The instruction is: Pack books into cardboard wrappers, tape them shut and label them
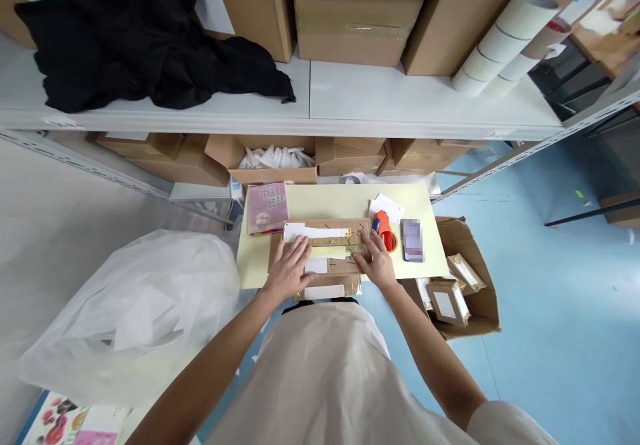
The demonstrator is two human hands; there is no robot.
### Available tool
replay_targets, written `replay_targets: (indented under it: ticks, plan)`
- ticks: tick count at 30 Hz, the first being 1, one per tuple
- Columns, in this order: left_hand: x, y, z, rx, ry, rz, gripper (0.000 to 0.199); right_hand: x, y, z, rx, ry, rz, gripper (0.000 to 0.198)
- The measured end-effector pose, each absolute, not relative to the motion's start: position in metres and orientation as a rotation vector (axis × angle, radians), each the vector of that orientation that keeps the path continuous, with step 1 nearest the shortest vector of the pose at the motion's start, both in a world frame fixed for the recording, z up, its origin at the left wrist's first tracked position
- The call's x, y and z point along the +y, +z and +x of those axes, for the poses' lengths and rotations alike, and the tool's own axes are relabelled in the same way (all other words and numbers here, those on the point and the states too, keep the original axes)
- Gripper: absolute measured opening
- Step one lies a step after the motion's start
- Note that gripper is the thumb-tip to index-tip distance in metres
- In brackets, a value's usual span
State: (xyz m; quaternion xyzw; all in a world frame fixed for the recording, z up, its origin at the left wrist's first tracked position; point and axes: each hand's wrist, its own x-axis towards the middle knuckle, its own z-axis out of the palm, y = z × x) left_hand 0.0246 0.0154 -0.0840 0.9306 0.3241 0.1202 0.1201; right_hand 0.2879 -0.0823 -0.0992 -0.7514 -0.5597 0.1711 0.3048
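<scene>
Pale shirt cloth [315, 372] lay nearest, while left hand [289, 269] and right hand [377, 262], fingers spread, seemingly steadied the cardboard [343, 267], and the next move needed even pressure.

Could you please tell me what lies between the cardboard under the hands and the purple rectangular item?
In the head view, an orange-red tape dispenser and part of the right hand lie between them.

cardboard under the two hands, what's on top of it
A white strip and a smaller white patch show on the cardboard, along with dark marks. The left hand and right hand rest on it; whatever they cover can't be seen.
</scene>
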Motion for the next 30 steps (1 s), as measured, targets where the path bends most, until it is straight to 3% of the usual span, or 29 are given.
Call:
replay_targets:
  ticks: [4,8,13,18,22,26,30]
  plan:
    - [0.009,-0.093,0.023,0.892,0.298,2.648,0.072,-0.085,-0.105,0.311,-1.394,0.523,-1.911,0.055]
    - [0.01,-0.095,0.023,0.917,0.293,2.541,0.076,-0.078,-0.123,0.345,-1.066,0.464,-2.179,0.053]
    - [0.007,-0.093,0.027,0.957,0.276,2.526,0.082,-0.05,-0.156,0.355,-1.077,0.63,-2.396,0.035]
    - [0.005,-0.093,0.027,0.947,0.25,2.548,0.079,-0.033,-0.168,0.349,-1.03,0.673,-2.385,0.041]
    - [0.005,-0.09,0.027,0.942,0.283,2.517,0.078,-0.043,-0.134,0.362,-1.026,0.609,-2.342,0.041]
    - [0.004,-0.089,0.027,0.947,0.301,2.474,0.077,-0.054,-0.064,0.372,-0.947,0.469,-2.073,0.035]
    - [0.005,-0.091,0.025,0.916,0.343,2.464,0.079,-0.039,-0.01,0.35,-1.092,0.654,-1.849,0.05]
